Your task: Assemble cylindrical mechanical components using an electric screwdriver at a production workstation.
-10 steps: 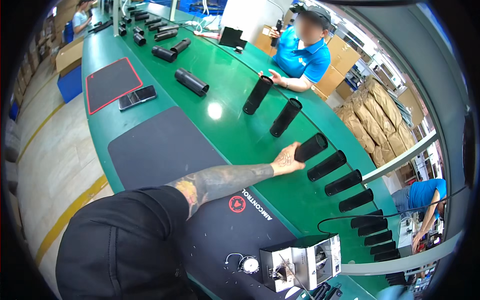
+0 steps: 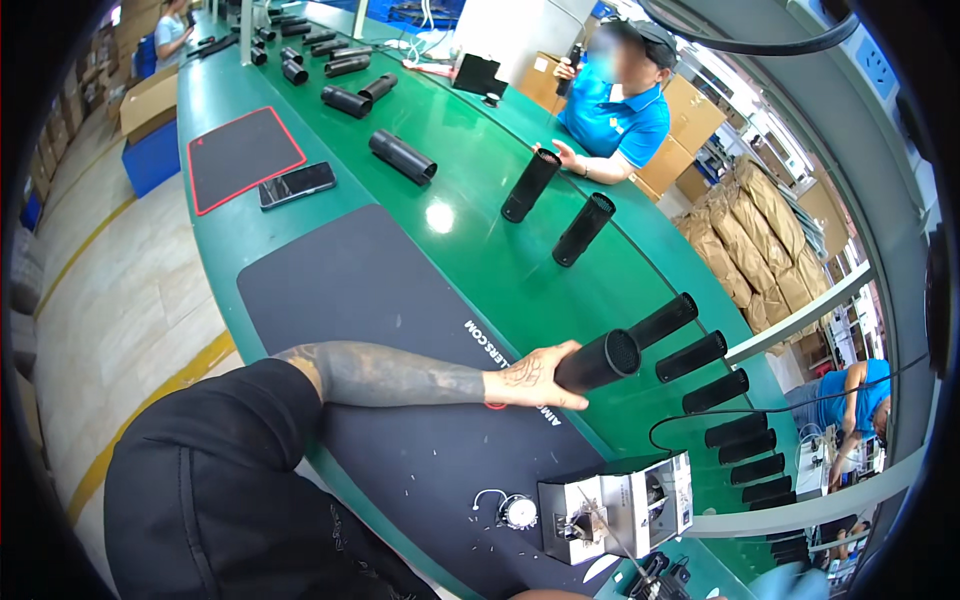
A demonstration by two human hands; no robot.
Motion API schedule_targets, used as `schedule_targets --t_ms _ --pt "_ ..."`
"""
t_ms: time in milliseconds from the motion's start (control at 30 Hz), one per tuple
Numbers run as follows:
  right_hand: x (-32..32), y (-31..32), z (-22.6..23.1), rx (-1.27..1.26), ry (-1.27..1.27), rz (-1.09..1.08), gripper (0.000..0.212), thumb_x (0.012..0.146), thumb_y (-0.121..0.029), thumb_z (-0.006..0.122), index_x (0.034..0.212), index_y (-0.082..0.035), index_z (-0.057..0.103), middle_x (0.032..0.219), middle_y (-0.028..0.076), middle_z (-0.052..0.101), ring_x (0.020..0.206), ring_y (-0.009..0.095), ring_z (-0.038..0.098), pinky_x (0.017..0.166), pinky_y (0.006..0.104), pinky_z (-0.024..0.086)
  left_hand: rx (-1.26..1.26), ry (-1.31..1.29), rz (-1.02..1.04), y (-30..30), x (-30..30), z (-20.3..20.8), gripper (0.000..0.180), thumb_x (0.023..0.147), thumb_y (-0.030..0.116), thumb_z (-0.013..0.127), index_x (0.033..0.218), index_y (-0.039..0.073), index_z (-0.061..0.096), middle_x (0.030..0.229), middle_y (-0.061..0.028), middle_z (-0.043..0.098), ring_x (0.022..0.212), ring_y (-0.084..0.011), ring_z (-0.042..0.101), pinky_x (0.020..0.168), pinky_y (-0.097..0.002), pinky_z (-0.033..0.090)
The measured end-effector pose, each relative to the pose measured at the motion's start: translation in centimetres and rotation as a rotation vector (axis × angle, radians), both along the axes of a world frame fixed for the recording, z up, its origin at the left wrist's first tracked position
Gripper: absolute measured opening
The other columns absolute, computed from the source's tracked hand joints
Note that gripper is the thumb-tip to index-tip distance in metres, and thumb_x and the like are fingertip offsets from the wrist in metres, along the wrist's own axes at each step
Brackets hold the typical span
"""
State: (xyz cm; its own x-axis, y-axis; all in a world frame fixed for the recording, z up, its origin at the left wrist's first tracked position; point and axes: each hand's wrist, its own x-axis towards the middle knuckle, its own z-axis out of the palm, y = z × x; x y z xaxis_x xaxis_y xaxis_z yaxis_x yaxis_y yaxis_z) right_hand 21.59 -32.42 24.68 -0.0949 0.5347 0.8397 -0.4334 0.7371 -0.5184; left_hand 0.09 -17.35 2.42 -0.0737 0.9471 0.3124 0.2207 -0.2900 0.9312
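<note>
My left hand (image 2: pixel 540 378), on a tattooed forearm, is wrapped round a black cylinder (image 2: pixel 598 362) with a perforated end cap. It holds the cylinder tilted, over the edge of the dark desk mat (image 2: pixel 350 290). Just beyond stands a similar cylinder (image 2: pixel 664 320), partly hidden by the held one. Two more upright cylinders, one (image 2: pixel 583 230) nearer and one (image 2: pixel 531 186) farther, stand on the green table (image 2: pixel 470 260). Several others run in a row toward the lower right. At the bottom edge shows a sliver of skin, perhaps my right forearm; my right hand cannot be seen.
A metal box-like device (image 2: pixel 615 510) with a cable stands on the mat, beside a small round part (image 2: pixel 518 511) and scattered scraps. A phone (image 2: pixel 297 186) and red-edged mat (image 2: pixel 245 160) lie left. A co-worker (image 2: pixel 625 115) sits across the table. A blurred blue shape is at lower right.
My left hand has drawn the cylinder out of the row, toward me and down, over the mat's edge. The view has shifted slightly.
</note>
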Motion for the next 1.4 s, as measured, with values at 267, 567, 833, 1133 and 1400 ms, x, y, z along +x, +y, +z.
schedule_targets --t_ms 267,567,833,1133,1400 --pt "6.5 5.3 0.1 -0.065 -0.390 0.601 0.036 0.077 -0.023 0.069 0.093 -0.009 0.039 0.069 0.005 0.056 0.061 0.021 0.057 0.066 0.0335 0.046 0.120 -0.004 -0.108 -2.5 0.4 -4.1 0.066 0.059 0.020 0.079 0.114 0.006 0.045 0.110 -0.0128 0.051 0.105 -0.0228 0.051 0.086 -0.0345 0.045" --pt "3.6 3.5 -3.6 -0.126 0.032 0.010 0.029 0.079 -0.017 0.061 0.093 -0.005 0.038 0.061 -0.002 0.046 0.048 0.006 0.043 0.055 0.0235 0.033 0.232 0.158 -0.166 -1.8 0.9 -3.3 0.058 0.053 0.005 0.075 0.105 0.010 0.049 0.098 -0.0067 0.053 0.093 -0.0250 0.055 0.081 -0.0341 0.046" --pt "1.5 4.6 -4.2 -0.280 -0.345 -0.197 0.036 0.084 -0.025 0.060 0.098 -0.007 0.032 0.065 0.001 0.043 0.050 0.010 0.042 0.056 0.0287 0.036 0.270 0.172 -0.177 -1.9 0.8 -3.9 0.056 0.057 0.010 0.081 0.104 0.008 0.051 0.099 -0.0065 0.056 0.093 -0.0219 0.057 0.082 -0.0321 0.046" --pt "4.8 5.1 -2.9 -0.368 0.156 0.408 0.035 0.077 -0.012 0.067 0.092 -0.007 0.036 0.057 -0.001 0.050 0.046 0.007 0.050 0.049 0.0208 0.042 0.335 0.099 -0.294 -1.7 0.9 -3.9 0.049 0.061 0.011 0.079 0.103 0.008 0.053 0.100 -0.0082 0.057 0.092 -0.0225 0.058 0.082 -0.0330 0.047" --pt "0.6 2.7 -3.5 0.009 0.187 0.233 0.032 0.082 -0.027 0.061 0.106 -0.009 0.049 0.068 -0.002 0.049 0.055 0.011 0.047 0.060 0.0270 0.040 0.353 0.146 -0.263 -1.4 0.8 -3.9 0.049 0.060 0.010 0.079 0.102 0.008 0.053 0.098 -0.0088 0.058 0.090 -0.0231 0.059 0.079 -0.0332 0.048"
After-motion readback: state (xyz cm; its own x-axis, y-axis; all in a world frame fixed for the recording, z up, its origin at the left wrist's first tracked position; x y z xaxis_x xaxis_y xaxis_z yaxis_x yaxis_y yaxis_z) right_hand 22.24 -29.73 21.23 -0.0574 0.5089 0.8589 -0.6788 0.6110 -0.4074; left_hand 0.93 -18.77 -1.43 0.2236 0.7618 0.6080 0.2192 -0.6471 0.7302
